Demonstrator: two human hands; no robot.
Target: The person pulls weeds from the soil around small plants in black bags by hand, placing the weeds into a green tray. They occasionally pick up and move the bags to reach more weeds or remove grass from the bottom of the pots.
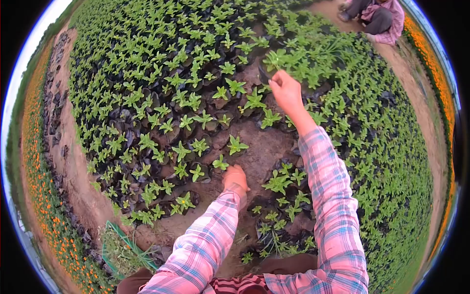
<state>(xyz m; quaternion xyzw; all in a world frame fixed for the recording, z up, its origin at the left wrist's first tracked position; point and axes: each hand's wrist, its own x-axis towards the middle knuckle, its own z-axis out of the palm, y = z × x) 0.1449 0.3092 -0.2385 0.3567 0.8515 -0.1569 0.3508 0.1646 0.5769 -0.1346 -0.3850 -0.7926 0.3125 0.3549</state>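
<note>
Head view: the right hand (285, 93), toward the upper centre of the frame, has its grip pinched together on a dark piece (264, 76), which points to the upper left from the fingertips, its long axis slanting from upper left to lower right; the right hand is by far the nearer one. Near the middle of the frame, the left hand (235, 178) reaches down to the bare soil (267, 142), its fingertips hidden, so I cannot tell its grip; a small seedling (220, 162) sits just to its upper left. Counted: two hands, one dark piece, one green basket (113, 226) at lower left, one other person (383, 20) at upper right; the surrounding plants (196, 63) are too many to count.
</note>
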